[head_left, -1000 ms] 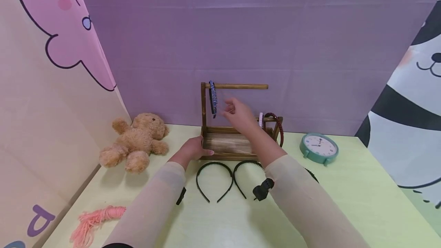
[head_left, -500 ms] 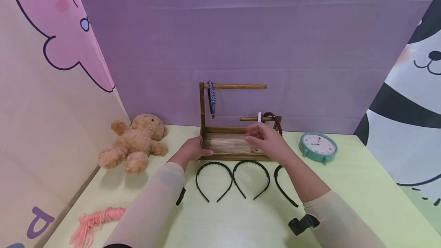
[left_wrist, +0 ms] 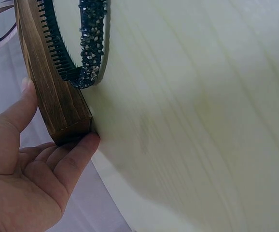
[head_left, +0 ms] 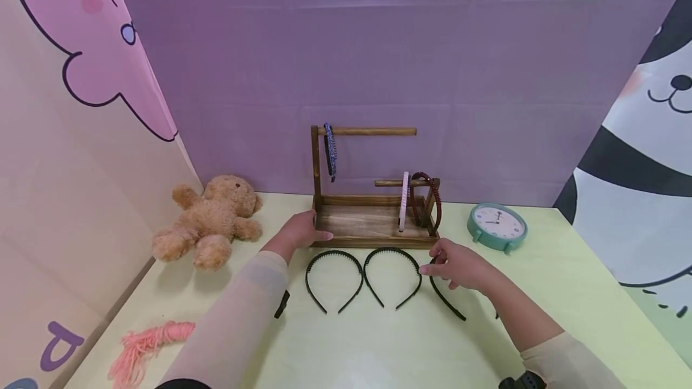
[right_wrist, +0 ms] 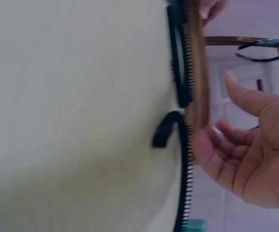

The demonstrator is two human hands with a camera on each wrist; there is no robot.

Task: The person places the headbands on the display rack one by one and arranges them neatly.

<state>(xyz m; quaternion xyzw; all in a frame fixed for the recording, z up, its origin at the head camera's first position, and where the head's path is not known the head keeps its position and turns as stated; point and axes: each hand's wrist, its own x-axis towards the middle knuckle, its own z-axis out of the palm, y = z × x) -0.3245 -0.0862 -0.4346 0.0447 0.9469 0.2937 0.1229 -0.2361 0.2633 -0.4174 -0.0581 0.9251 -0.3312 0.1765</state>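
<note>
My left hand (head_left: 298, 233) grips the left front corner of a brown wooden rack (head_left: 346, 241), thumb on one side and fingers on the other in the left wrist view. A blue glittery headband (head_left: 331, 152) hangs on the upper rail. On the lower rail hang a pink headband (head_left: 403, 203) and a dark red headband (head_left: 438, 212). My right hand (head_left: 459, 264), fingers loosely bent, is over a black toothed headband (head_left: 449, 304) on the table and partly hides it. The right wrist view shows this hand (right_wrist: 260, 150) holding nothing, just beside that headband (right_wrist: 184, 169).
Two more black headbands, one left (head_left: 335, 252) and one in the middle (head_left: 391, 250), lie before the rack. A teal alarm clock (head_left: 497, 227) is to the right. A teddy bear (head_left: 213, 221) and pink yarn (head_left: 151, 347) lie on the left.
My right hand has moved from beside the upper rail, down and right past the lower rail, to the black headband on the table. My left hand has stayed on the rack.
</note>
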